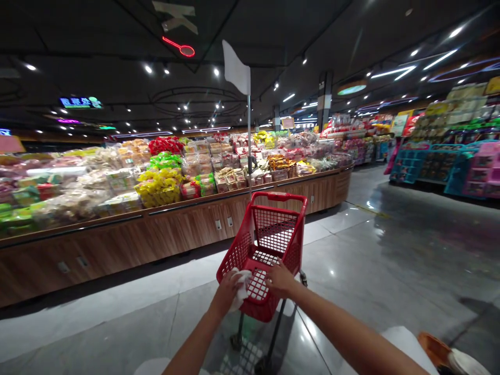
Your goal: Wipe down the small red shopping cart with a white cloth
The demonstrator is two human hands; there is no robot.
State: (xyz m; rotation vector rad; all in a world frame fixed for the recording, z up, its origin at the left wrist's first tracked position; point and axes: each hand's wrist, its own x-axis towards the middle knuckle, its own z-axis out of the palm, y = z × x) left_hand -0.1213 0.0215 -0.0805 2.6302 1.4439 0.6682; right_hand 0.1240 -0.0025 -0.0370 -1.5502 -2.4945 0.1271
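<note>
Polished stone floor (pixel 394 260), wood-panelled display counter (pixel 117 250)

The left hand (pixel 226 296) grips a cloth (pixel 242 287) at the near rim of the red cart (pixel 234 258); the right hand (pixel 280 278) lies flat on that rim. Between the hands, the basket opening (pixel 260 276) has free access from above as far as the handle (pixel 278 197). Mesh walls (pixel 275 229) block sideways entry. A pole (pixel 249 146) stands just behind the handle and obstructs forward reach (its flag (pixel 235 67) sits well overhead). On the left, the counter (pixel 156 234) limits passage, with a strip of floor between it and the cart. On the right, the floor (pixel 390 260) offers wide passage up to the racks (pixel 425 161).
</note>
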